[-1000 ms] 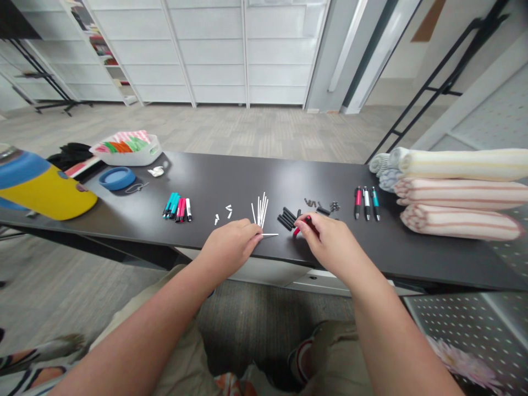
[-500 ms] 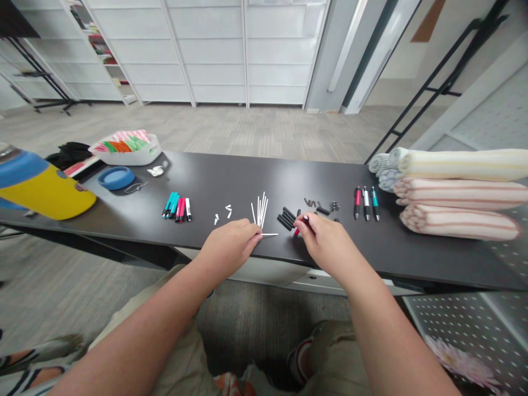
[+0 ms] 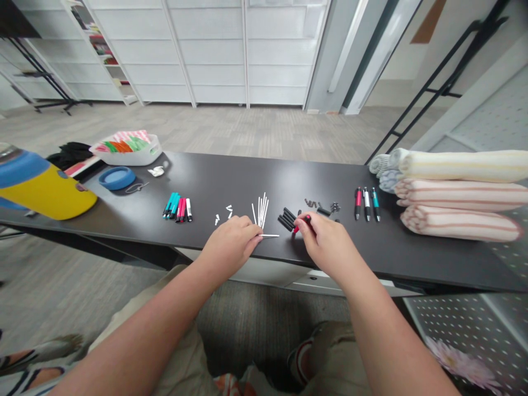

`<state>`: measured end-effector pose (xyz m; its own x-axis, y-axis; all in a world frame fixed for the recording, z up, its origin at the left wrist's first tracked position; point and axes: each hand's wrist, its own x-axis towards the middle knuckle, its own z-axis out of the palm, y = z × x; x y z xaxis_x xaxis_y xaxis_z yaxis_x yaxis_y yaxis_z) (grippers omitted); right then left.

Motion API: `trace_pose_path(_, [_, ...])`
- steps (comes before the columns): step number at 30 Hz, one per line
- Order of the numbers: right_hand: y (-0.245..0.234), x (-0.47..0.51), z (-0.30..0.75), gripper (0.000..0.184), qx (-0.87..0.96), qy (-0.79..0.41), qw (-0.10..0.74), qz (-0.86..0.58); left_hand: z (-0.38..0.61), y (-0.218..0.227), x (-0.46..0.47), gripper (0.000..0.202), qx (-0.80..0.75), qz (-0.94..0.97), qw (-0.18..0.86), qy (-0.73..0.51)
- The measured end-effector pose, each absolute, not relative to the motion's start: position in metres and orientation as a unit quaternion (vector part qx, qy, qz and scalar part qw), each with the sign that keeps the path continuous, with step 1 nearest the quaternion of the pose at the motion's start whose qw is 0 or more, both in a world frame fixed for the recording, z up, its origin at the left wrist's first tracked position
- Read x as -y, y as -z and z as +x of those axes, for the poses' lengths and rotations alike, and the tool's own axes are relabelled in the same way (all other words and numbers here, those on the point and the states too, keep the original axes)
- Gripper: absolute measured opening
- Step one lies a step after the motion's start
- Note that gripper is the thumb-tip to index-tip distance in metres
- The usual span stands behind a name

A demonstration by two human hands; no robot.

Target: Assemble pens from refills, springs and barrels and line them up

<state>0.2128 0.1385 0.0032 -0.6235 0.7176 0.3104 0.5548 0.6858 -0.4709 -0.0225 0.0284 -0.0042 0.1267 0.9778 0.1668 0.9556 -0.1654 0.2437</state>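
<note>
My left hand (image 3: pixel 233 240) is closed on one thin white pen refill (image 3: pixel 270 236), which points right along the table's front edge. Just beyond it several white refills (image 3: pixel 261 210) lie fanned out. My right hand (image 3: pixel 324 234) pinches a pen part with a red end (image 3: pixel 296 229) and a black section; the fingers cover some of it. Beside those fingers lie several black tubes (image 3: pixel 285 219). Small springs (image 3: pixel 311 203) and dark little parts (image 3: pixel 335 207) are behind the right hand. Small white pen pieces (image 3: pixel 229 209) lie beyond the left hand.
Teal, red and white pen barrels (image 3: pixel 177 207) lie left on the black table (image 3: pixel 223 170). Three whole pens (image 3: pixel 367 204) are at right, near rolled towels (image 3: pixel 457 192). Far left are a white basket (image 3: pixel 136 157), a blue lid (image 3: pixel 116 178) and a yellow-blue bottle (image 3: pixel 49 184).
The pen part in my right hand has tilted slightly, and more of its red end shows. My left hand keeps the refill in nearly the same place.
</note>
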Motion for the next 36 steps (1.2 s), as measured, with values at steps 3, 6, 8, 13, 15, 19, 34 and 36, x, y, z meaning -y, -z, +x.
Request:
trace_pose_path(3, [-0.004,-0.138,0.213,0.023,0.868,-0.171,0.279,-0.373,-0.023,0.006,-0.031,0.024,-0.648,0.746,0.034,-0.151])
trace_pose_path(6, [-0.003,-0.138,0.213,0.025,0.861,-0.18,0.278,-0.385,-0.022,0.007,-0.032,0.022,-0.66,0.733,0.026,-0.163])
trace_pose_path(8, [-0.001,-0.138,0.212,0.026,0.855,-0.192,0.277,-0.394,-0.022,0.007,-0.033,0.021,-0.665,0.727,0.019,-0.169])
trace_pose_path(13, [0.005,-0.136,0.204,0.032,0.735,-0.39,0.352,-0.428,-0.019,0.006,-0.031,0.022,-0.671,0.722,0.012,-0.17])
trace_pose_path(15, [0.006,-0.135,0.199,0.032,0.596,-0.567,0.409,-0.394,-0.017,0.005,-0.031,0.022,-0.672,0.721,0.012,-0.167])
trace_pose_path(19, [-0.003,-0.134,0.196,0.021,0.336,-0.807,0.397,-0.28,-0.014,0.005,-0.029,0.024,-0.663,0.728,0.008,-0.172])
trace_pose_path(34, [-0.025,-0.126,0.213,0.013,0.141,-0.914,0.369,-0.093,-0.009,0.008,-0.029,0.019,-0.653,0.739,-0.003,-0.163])
trace_pose_path(36, [-0.024,-0.126,0.214,0.012,0.077,-0.933,0.347,-0.056,-0.009,0.009,-0.029,0.019,-0.652,0.74,-0.003,-0.166])
